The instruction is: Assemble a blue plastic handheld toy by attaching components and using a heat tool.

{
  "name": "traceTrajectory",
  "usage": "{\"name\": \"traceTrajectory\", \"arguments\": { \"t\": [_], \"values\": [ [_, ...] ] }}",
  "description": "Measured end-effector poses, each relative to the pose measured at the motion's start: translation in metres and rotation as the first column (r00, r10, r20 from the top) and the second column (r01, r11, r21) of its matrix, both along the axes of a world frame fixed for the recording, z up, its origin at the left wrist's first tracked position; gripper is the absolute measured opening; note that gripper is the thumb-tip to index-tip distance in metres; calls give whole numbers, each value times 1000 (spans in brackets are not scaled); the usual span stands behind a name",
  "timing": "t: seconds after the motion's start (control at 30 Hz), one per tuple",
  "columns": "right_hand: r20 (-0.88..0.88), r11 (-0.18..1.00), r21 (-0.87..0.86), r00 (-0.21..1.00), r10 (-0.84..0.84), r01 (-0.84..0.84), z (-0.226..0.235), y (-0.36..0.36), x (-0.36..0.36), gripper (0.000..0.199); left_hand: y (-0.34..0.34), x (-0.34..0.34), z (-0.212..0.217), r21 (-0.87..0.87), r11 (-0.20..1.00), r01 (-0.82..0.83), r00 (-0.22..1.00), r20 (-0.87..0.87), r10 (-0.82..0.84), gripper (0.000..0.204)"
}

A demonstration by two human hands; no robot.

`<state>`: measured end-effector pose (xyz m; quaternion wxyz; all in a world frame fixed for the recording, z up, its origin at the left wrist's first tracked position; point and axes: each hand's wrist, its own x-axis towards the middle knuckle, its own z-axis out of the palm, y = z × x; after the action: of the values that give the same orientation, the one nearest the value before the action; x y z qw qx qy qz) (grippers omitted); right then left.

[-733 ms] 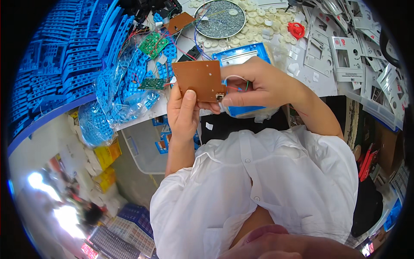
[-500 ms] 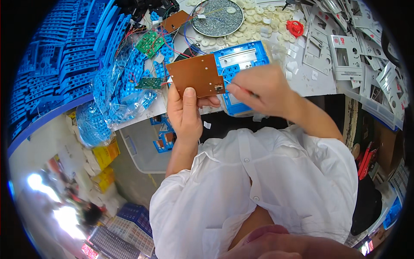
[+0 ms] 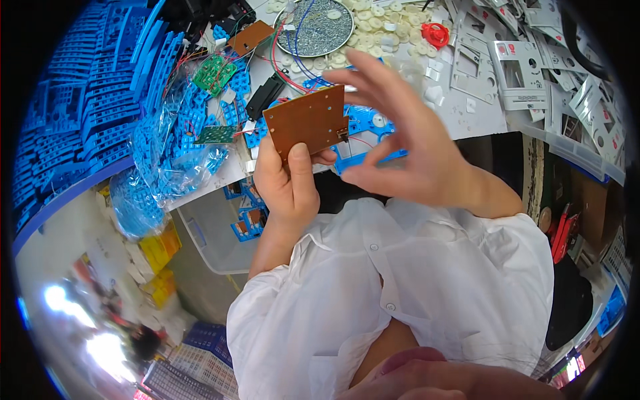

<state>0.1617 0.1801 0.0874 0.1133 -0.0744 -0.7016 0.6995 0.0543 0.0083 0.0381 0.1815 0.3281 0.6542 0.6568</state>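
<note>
My left hand (image 3: 290, 183) grips a flat brown circuit board (image 3: 301, 123) by its lower edge, thumb across its face. The board is tilted, with a small slide switch (image 3: 343, 134) at its right corner. Red and blue wires (image 3: 285, 75) run up from behind it. My right hand (image 3: 417, 150) is just right of the board with its fingers spread and nothing visible in them. Beyond it lies a blue plastic housing (image 3: 370, 121), partly hidden by the hand and board. A thin red wire shows between the switch and my right fingers.
Blue plastic parts (image 3: 110, 87) are heaped at left, beside a clear bag (image 3: 150, 173). A black case (image 3: 265, 97) and green boards (image 3: 215, 75) lie near the board. Farther back are a round screw tray (image 3: 315, 57), pale discs (image 3: 393, 27) and a red part (image 3: 435, 35). White panels (image 3: 520, 73) stand right.
My right hand has let its closed fingers come apart and moved off the board's switch corner. The board has tilted in my left hand, and a black case now shows left of it.
</note>
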Motion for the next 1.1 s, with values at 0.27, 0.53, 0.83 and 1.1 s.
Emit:
{"name": "traceTrajectory", "arguments": {
  "t": [0.27,0.53,0.83,1.1],
  "values": [
    [306,974,-71,925,225,-213,-30,14,-6,59,-6,2,0,-28,997,69,991,119,-65,27],
    [332,923,174,903,274,-344,-36,26,4,38,-7,9,-11,-57,992,109,940,330,-85,33],
    [216,769,-515,811,543,-378,-50,38,11,45,-15,9,-10,-170,868,466,849,362,-385,33],
    [185,845,-380,865,467,-376,-63,31,15,54,-14,14,-17,-181,893,412,857,411,-311,31]
  ]
}}
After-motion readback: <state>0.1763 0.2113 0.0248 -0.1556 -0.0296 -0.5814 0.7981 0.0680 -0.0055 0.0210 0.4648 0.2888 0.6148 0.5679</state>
